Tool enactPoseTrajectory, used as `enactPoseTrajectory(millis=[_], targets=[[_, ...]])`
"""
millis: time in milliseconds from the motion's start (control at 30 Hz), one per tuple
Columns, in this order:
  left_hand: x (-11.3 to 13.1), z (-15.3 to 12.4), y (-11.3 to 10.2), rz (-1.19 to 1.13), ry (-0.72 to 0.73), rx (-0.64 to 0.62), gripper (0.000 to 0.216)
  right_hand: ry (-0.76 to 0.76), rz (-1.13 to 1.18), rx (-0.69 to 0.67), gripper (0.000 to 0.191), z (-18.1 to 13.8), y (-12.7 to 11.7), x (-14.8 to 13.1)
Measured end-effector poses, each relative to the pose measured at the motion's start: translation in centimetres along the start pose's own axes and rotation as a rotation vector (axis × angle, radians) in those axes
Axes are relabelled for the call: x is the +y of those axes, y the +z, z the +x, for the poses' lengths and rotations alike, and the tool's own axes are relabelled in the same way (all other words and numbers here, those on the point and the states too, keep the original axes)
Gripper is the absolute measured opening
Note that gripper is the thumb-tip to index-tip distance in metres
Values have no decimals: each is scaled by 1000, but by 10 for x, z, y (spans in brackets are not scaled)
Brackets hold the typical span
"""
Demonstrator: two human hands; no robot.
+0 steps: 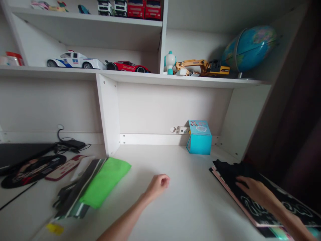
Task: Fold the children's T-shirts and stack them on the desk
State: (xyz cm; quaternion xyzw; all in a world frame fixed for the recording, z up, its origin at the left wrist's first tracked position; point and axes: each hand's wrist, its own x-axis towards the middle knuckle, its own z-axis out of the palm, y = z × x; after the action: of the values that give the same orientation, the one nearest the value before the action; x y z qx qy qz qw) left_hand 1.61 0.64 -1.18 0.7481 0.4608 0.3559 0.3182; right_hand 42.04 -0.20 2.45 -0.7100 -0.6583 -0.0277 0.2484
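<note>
My left hand (158,186) is over the middle of the white desk (183,214), its fingers curled into a loose fist with nothing visible in it. On the right, my right hand (254,191) lies on top of a stack with a black cover (273,201) bearing white lettering. Its fingers are stretched out rather than wrapped round anything. Pink and coloured edges show beneath the black cover. Left of my left hand lie a bright green folded cloth (106,182) and a dark striped folded cloth (79,190).
A blue desk calendar (200,142) stands at the back near a power socket (184,130). A black disc-shaped item (33,170), a red-edged card (65,167) and a black adapter (74,144) lie left. Above, shelves carry toy cars (76,60), a toy excavator (203,67) and a globe (250,48).
</note>
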Motion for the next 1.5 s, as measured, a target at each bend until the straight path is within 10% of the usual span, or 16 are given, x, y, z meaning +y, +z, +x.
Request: enactPoseTrajectory(millis=[300,467,967,1500], targets=[[5,-8,2,89,-29,61,29,-660,62,-407,18,-56,37,-331],[3,-13,-2,58,-9,76,20,-750,8,-477,15,-80,82,-437],[-11,-11,-1,-130,54,104,19,-510,109,-412,22,-89,124,-496],[-13,-12,0,-117,54,112,20,-593,205,-406,40,-107,121,-508]])
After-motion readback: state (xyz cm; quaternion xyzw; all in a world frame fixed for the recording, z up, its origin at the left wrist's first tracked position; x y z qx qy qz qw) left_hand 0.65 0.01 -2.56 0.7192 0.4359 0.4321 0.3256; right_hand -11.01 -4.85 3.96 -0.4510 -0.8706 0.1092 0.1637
